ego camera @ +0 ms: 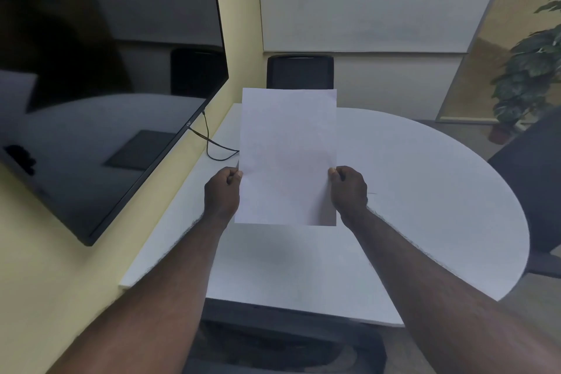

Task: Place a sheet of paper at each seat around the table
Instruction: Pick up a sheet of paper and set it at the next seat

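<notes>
I hold white paper (288, 155) upright above the white half-round table (409, 191). My left hand (221, 191) pinches its left edge and my right hand (349, 190) pinches its right edge, both near the lower half. Whether it is one sheet or a thin stack I cannot tell. A black chair (300, 71) stands at the far side of the table, its lower part hidden behind the paper. Another dark chair (528, 179) sits at the right, and a third seat (282, 343) is tucked under the near edge below my arms.
A large dark screen (100, 85) hangs on the yellow wall at the left, with a black cable (217, 152) drooping onto the table. A whiteboard (364, 0) covers the back wall. A potted plant (528, 70) stands at the far right.
</notes>
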A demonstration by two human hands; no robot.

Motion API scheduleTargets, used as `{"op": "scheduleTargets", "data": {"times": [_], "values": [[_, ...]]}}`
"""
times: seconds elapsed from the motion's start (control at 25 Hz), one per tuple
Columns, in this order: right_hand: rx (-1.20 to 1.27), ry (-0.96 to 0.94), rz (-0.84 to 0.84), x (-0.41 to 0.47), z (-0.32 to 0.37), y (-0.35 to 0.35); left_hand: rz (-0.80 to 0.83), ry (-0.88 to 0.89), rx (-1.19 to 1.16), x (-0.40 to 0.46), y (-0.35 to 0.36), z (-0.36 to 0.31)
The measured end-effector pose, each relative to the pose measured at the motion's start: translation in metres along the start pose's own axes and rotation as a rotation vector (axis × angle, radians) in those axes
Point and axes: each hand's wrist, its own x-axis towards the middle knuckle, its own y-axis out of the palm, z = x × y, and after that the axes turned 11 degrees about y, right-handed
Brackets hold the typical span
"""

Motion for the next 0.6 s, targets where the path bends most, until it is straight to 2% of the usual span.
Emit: {"op": "scheduleTargets", "data": {"times": [0.2, 0.6], "values": [[0.032, 0.034, 0.014, 0.013, -0.008, 0.023, -0.012, -0.027, 0.008, 0.012, 0.011, 0.018], [-0.013, 0.118, -0.034, 0.017, -0.025, 0.068, 0.087, -0.035, 0.013, 0.029, 0.018, 0.070]]}}
